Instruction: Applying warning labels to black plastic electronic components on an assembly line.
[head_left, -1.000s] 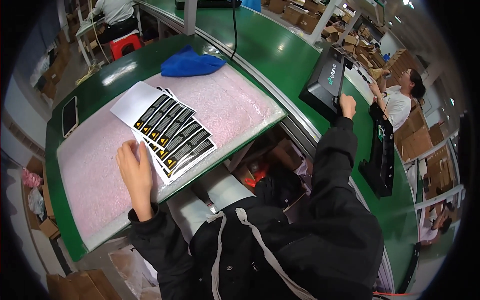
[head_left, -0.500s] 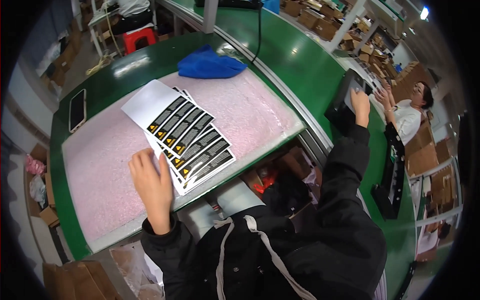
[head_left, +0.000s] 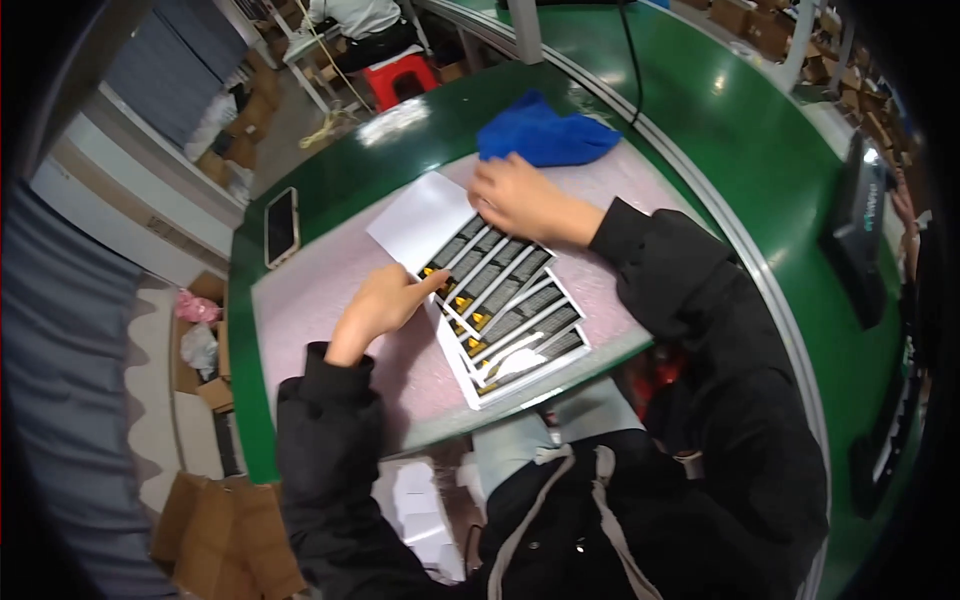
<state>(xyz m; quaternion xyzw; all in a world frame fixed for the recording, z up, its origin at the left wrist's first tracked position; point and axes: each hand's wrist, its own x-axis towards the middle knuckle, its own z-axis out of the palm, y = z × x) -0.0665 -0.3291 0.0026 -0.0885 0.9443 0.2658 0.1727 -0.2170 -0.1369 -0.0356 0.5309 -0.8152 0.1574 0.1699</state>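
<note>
Currently: Label Sheets [head_left: 512, 292] Set Between Hands

Overlapping black-and-white sheets lie fanned on the pink mat [head_left: 312, 325] covering the counter [head_left: 345, 172]. Each strip's long axis runs near left to far right, from left hand [head_left: 385, 303] to right hand [head_left: 522, 199]. Left hand: partly open, one digit on the near-left ends, nothing visibly grasped. Right hand: fingers bent at the far-right ends, just near of the blue cloth [head_left: 550, 132]; grip cannot be told.
</note>
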